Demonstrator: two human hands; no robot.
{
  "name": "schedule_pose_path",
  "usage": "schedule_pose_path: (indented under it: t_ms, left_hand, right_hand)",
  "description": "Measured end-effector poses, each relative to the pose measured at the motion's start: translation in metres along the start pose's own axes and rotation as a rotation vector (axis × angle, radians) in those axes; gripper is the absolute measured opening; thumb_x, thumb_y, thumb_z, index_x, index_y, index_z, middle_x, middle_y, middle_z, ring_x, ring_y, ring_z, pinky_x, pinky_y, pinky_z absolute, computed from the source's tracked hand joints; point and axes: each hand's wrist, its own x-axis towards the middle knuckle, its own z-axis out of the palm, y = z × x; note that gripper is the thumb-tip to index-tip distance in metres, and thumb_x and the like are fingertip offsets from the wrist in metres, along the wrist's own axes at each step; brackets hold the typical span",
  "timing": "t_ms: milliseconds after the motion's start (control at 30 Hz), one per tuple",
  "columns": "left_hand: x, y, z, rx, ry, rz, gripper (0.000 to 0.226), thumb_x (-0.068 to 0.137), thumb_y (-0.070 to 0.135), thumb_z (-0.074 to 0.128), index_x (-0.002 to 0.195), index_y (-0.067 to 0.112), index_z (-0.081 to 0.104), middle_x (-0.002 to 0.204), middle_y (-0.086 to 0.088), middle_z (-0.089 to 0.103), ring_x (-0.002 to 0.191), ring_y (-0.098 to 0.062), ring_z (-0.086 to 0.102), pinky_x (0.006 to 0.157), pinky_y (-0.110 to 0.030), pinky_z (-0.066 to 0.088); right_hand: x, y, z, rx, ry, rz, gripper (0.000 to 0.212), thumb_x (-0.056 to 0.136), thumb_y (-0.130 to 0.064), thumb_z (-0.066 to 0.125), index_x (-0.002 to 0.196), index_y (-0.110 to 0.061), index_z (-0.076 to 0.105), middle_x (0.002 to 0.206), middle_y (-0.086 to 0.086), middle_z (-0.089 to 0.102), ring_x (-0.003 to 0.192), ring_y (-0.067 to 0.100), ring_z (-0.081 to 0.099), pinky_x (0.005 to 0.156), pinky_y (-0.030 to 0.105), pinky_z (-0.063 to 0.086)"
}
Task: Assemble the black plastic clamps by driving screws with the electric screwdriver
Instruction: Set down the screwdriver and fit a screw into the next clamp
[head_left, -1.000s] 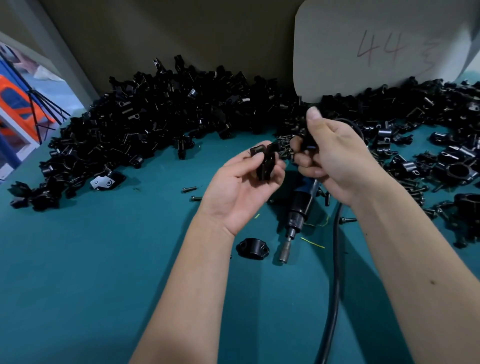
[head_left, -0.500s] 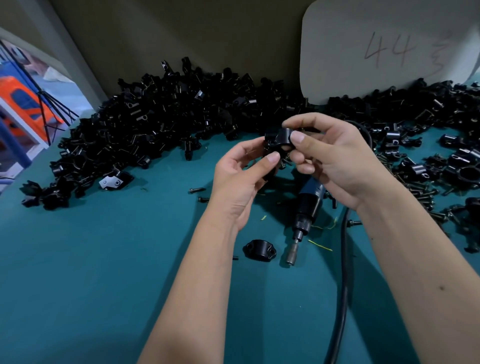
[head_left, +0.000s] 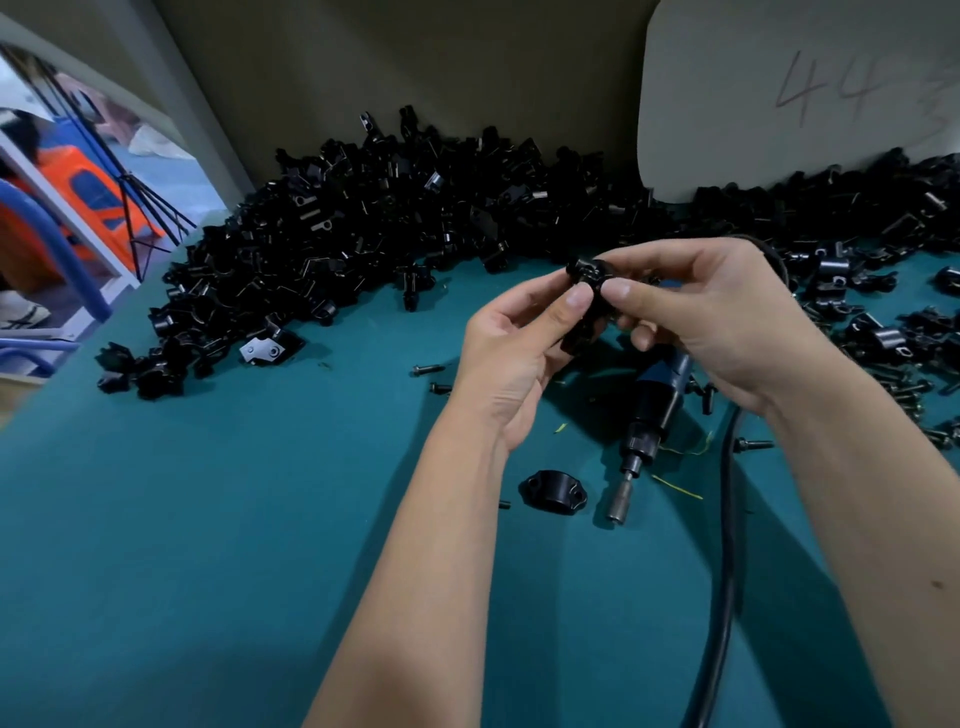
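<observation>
From the head camera, both hands meet above the green table (head_left: 208, 519). The left hand (head_left: 511, 358) and the right hand (head_left: 711, 322) pinch one black clamp (head_left: 589, 291) between thumbs and fingertips, seemingly fitting its pieces together. The electric screwdriver (head_left: 652, 415) lies idle on the table just below them, its cable (head_left: 727, 571) trailing toward the viewer. A loose clamp half (head_left: 553, 492) sits beside its tip, with screws (head_left: 428, 369) scattered nearby. The big pile of parts (head_left: 389, 223) at the back suggests most of the work remains.

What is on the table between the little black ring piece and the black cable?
The electric screwdriver lies between the black ring piece and the cable, its tip beside the piece, in the head view.
</observation>
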Motion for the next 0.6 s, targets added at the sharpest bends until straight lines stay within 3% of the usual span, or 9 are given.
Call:
schedule_pose_path:
  t_ms: [67, 133, 267, 367, 467, 533, 600]
  left_hand:
    - [0.000, 0.001, -0.001, 0.012, -0.002, -0.001, 0.017, 0.092, 0.001, 0.069, 0.107, 0.008, 0.074, 0.093, -0.005, 0.079, 0.080, -0.014, 0.076, 0.065, -0.022, 0.057]
    - [0.000, 0.002, -0.003, 0.028, -0.008, 0.000, 0.017, 0.092, 0.002, 0.071, 0.108, 0.006, 0.074, 0.094, -0.008, 0.079, 0.079, -0.016, 0.076, 0.067, -0.023, 0.058]
    - [-0.001, 0.009, -0.007, 0.022, -0.017, 0.019, 0.037, 0.079, 0.014, 0.077, 0.112, -0.001, 0.071, 0.097, -0.012, 0.077, 0.087, -0.020, 0.075, 0.083, -0.032, 0.062]
    - [-0.001, 0.016, -0.011, 0.035, -0.023, 0.035, 0.029, 0.073, 0.016, 0.078, 0.101, 0.007, 0.074, 0.093, -0.010, 0.077, 0.084, -0.019, 0.074, 0.076, -0.029, 0.061]
    - [0.001, 0.025, -0.019, 0.065, -0.005, 0.073, 0.010, 0.081, 0.009, 0.077, 0.091, 0.012, 0.075, 0.087, -0.007, 0.077, 0.077, -0.016, 0.074, 0.071, -0.027, 0.060]
    - [0.002, 0.034, -0.028, 0.064, 0.050, 0.109, 0.010, 0.080, 0.011, 0.078, 0.090, 0.012, 0.074, 0.084, -0.004, 0.077, 0.071, -0.015, 0.072, 0.074, -0.030, 0.057]
    - [0.003, 0.044, -0.043, 0.052, 0.169, 0.142, 0.012, 0.082, 0.014, 0.079, 0.093, 0.012, 0.074, 0.084, -0.003, 0.077, 0.071, -0.016, 0.073, 0.077, -0.031, 0.049]
  right_hand:
    - [-0.001, 0.000, -0.001, -0.064, 0.006, -0.013, 0.027, 0.073, -0.029, 0.087, 0.100, -0.024, 0.083, 0.089, 0.008, 0.079, 0.067, 0.023, 0.066, 0.058, 0.023, 0.054]
    - [-0.003, 0.000, 0.001, -0.089, 0.008, -0.037, 0.024, 0.071, -0.030, 0.088, 0.095, -0.030, 0.083, 0.082, 0.003, 0.078, 0.060, 0.015, 0.066, 0.056, 0.021, 0.054]
    - [-0.004, -0.002, 0.009, -0.047, 0.011, -0.059, 0.025, 0.066, -0.032, 0.091, 0.089, -0.027, 0.082, 0.075, 0.001, 0.074, 0.055, 0.015, 0.062, 0.051, 0.022, 0.052]
    - [-0.002, -0.004, 0.015, -0.018, 0.014, -0.068, 0.028, 0.064, -0.034, 0.092, 0.088, -0.026, 0.082, 0.077, 0.003, 0.071, 0.057, 0.017, 0.062, 0.051, 0.022, 0.052]
    - [0.001, -0.005, 0.028, -0.032, 0.025, -0.087, 0.035, 0.067, -0.031, 0.090, 0.099, -0.022, 0.079, 0.079, 0.006, 0.071, 0.059, 0.016, 0.064, 0.051, 0.024, 0.053]
    - [0.003, -0.005, 0.036, -0.051, 0.038, -0.067, 0.044, 0.074, -0.033, 0.088, 0.112, -0.016, 0.074, 0.084, 0.009, 0.071, 0.064, 0.019, 0.068, 0.052, 0.028, 0.056]
    - [0.007, -0.004, 0.044, -0.203, 0.056, -0.057, 0.036, 0.084, -0.035, 0.084, 0.114, -0.018, 0.072, 0.089, 0.004, 0.071, 0.066, 0.018, 0.070, 0.053, 0.029, 0.057]
